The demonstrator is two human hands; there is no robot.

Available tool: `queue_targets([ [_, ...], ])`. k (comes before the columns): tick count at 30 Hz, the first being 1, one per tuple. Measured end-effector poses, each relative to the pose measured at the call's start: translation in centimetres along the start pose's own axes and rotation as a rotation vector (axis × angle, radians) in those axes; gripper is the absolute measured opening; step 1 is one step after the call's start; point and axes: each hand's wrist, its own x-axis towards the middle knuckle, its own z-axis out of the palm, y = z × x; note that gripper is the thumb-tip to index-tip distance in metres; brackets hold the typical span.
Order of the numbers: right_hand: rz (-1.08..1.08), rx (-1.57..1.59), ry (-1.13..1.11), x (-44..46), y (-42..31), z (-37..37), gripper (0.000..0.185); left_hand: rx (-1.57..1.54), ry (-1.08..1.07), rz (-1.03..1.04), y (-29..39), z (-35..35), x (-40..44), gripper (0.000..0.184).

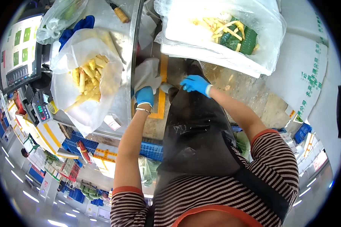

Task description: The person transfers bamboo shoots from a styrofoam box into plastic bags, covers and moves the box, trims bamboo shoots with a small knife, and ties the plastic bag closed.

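My left hand (144, 96), in a blue glove, is closed at the lower end of a crumpled whitish plastic bag (147, 73) beside the metal table's edge; its fingertips are hidden. My right hand (195, 84), also gloved in blue, hovers over my dark apron (195, 125) with fingers loosely stretched and nothing in them. On the table at left, a clear plastic bag (98, 119) lies spread around pale yellow stalk-like pieces (88, 77). Ahead to the right, a plastic-lined white box (216, 55) contains similar yellow pieces (227, 30) and a dark green leafy-looking item (248, 39).
The metal table (121, 41) runs along my left. On it are a wooden-handled tool (119, 13), a blue cloth (77, 30) and a paper label (111, 122). A monitor (21, 53) and a scale display (41, 111) stand beyond. White printed sacks (299, 72) lie at right.
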Motion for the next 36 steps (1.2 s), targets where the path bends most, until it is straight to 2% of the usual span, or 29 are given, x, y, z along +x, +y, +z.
queue_targets([
  [2,-0.132,-0.427,0.067,4.4,0.1,2.3,0.038,-0.039,0.096,0.006,0.0,0.0,-0.4,0.011],
  [3,-0.369,-0.634,0.134,6.8,0.3,3.8,0.038,-0.079,0.027,-0.075,0.0,0.2,-0.5,0.011],
  [4,-0.607,-0.838,0.204,9.0,0.5,5.6,0.039,-0.112,0.059,-0.082,0.1,0.4,-0.9,0.011],
  [6,-0.882,-0.977,0.117,11.9,0.4,9.7,0.037,-0.18,0.128,-0.099,0.4,0.7,-1.9,0.012],
  [7,-0.689,-1.057,-0.014,12.6,-0.2,11.3,0.035,-0.261,0.091,-0.185,0.5,0.8,-2.2,0.025],
  [9,-0.288,-1.183,-0.269,13.2,-1.2,13.4,0.031,-0.426,0.255,-0.258,1.2,-0.5,-3.7,0.034],
  [11,-0.303,-1.205,-0.234,13.1,-1.3,13.5,0.028,-0.584,0.383,-0.277,1.6,-2.5,-5.9,0.047],
  [14,-0.417,-1.193,-0.261,10.8,-1.0,12.6,0.026,-0.799,0.422,-0.406,2.8,-7.0,-10.1,0.044],
  [15,-0.416,-1.145,-0.304,7.6,-3.1,12.2,0.027,-0.831,0.506,-0.375,2.5,-5.8,-11.2,0.04],
  [18,-0.433,-1.109,-0.449,-0.4,-5.4,9.6,0.031,-1.332,0.4,-0.473,2.5,-3.4,-14.6,0.035],
  [22,-0.83,-1.226,-0.271,-8.6,-5.0,5.9,0.028,-2.024,-0.187,-0.696,4.8,-8.4,-15.9,0.037],
  [23,-0.774,-1.274,-0.288,-10.0,-5.5,5.8,0.023,-2.074,-0.237,-0.655,5.6,-8.7,-15.7,0.039],
  [26,-0.733,-1.209,-0.277,-13.1,-7.3,6.9,0.02,-1.003,0.148,0.172,5.2,-6.8,-13.7,0.034],
  [27,-0.823,-1.263,-0.26,-13.8,-8.2,7.0,0.018,-1.517,0.063,-0.109,6.4,-9.8,-13.0,0.027],
  [28,-0.712,-0.944,-0.229,-14.3,-9.5,6.8,0.019,-2.006,-0.062,-0.427,7.4,-13.1,-12.6,0.019],
  [30,-0.5,-0.295,-0.162,-15.2,-12.3,6.7,0.022,-1.713,0.103,-0.288,7.0,-16.2,-12.2,0.016],
  [32,-0.411,-0.201,-0.031,-15.9,-15.0,5.8,0.024,-1.603,0.249,-0.183,8.5,-19.9,-12.2,0.013],
  [34,-0.389,-0.259,-0.063,-17.0,-16.7,6.6,0.027,-1.595,0.102,-0.123,10.6,-22.5,-12.8,0.026],
  [36,-0.589,-0.443,0.0,-16.6,-16.9,5.8,0.026,-0.921,0.424,0.291,11.4,-22.3,-12.5,0.029],
])
